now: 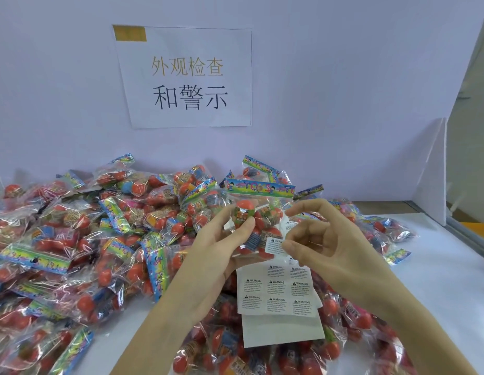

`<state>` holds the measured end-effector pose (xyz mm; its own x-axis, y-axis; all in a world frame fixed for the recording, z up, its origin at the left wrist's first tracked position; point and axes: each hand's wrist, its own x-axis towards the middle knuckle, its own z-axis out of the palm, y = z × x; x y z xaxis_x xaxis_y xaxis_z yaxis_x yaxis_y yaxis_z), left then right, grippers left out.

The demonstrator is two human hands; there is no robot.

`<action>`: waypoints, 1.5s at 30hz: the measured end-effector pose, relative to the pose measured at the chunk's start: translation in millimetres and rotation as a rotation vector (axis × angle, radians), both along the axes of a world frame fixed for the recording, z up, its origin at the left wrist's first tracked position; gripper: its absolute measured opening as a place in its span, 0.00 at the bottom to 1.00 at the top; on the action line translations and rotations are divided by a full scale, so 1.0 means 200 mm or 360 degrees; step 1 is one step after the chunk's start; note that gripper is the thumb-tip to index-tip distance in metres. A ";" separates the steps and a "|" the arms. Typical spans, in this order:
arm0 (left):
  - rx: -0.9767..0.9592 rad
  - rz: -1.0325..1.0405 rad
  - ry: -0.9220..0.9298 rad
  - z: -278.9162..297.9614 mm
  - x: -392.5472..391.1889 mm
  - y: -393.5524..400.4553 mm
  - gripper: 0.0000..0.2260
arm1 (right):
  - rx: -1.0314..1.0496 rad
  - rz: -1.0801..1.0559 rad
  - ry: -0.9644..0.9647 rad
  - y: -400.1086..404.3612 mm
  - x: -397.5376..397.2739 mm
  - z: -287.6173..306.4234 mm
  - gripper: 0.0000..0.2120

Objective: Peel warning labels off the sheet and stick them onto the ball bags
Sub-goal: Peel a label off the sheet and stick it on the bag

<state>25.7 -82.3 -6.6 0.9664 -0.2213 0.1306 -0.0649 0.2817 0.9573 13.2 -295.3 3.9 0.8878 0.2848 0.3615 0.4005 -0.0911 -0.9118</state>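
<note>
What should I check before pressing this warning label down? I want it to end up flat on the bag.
1. Bag held steady: ok, the left hand grips the ball bag.
2. Label on the bag: ok, the warning label lies low on its front.
3. Right hand at the label: ok, its thumb touches the label's edge.
4. Label flat, no wrinkles: cannot tell.
5. Label sheet within reach: ok, below the bag.
</note>
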 end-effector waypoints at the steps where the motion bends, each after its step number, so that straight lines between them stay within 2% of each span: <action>1: 0.0011 -0.0005 -0.0003 0.00 0.00 0.00 0.17 | -0.0028 -0.0014 -0.0010 0.00 0.00 0.00 0.17; 9: 0.0078 -0.0086 -0.0028 0.01 0.00 0.00 0.12 | -0.0121 -0.0099 -0.0072 0.01 0.00 -0.02 0.16; 12: 0.0159 -0.0081 -0.0033 0.00 -0.01 0.01 0.25 | -0.0124 -0.0102 -0.0084 0.01 0.00 -0.02 0.16; 16: 0.0317 -0.0014 -0.0087 -0.01 -0.01 0.02 0.35 | -0.0139 -0.0123 -0.0107 0.01 0.00 -0.02 0.16; 19: 0.0343 -0.0012 -0.0126 -0.02 0.00 0.02 0.33 | -0.0159 -0.0142 -0.0131 0.01 0.00 -0.02 0.17; 24: 0.0287 0.0027 -0.0031 -0.02 0.00 0.02 0.42 | -0.0227 -0.0190 -0.0226 0.01 -0.01 -0.03 0.18; 25: 0.0244 -0.0001 -0.0025 -0.02 0.00 0.02 0.41 | -0.0251 -0.0227 -0.0285 0.02 -0.01 -0.03 0.17; 28: -0.0007 -0.0114 -0.0058 0.00 0.00 0.02 0.26 | -0.0287 -0.0483 -0.0465 0.05 -0.02 -0.04 0.16; 31: -0.0262 -0.0151 -0.0002 0.02 -0.01 0.02 0.21 | -0.0090 -0.0537 -0.0262 0.09 -0.03 -0.02 0.14; 34: -0.0278 -0.0121 0.0043 0.03 -0.01 0.01 0.17 | 0.0158 -0.0297 0.0015 0.10 -0.04 -0.01 0.08; 36: -0.0300 -0.0065 0.0084 0.03 -0.01 0.00 0.16 | 0.0246 -0.0245 0.0090 0.11 -0.05 -0.01 0.09; 40: -0.0280 -0.0022 0.0064 0.04 -0.02 0.00 0.18 | 0.0174 -0.0267 0.0126 0.14 -0.06 -0.01 0.15; 45: -0.0125 0.0068 -0.0005 0.04 -0.02 0.00 0.17 | 0.0184 -0.0211 0.0227 0.14 -0.04 -0.05 0.13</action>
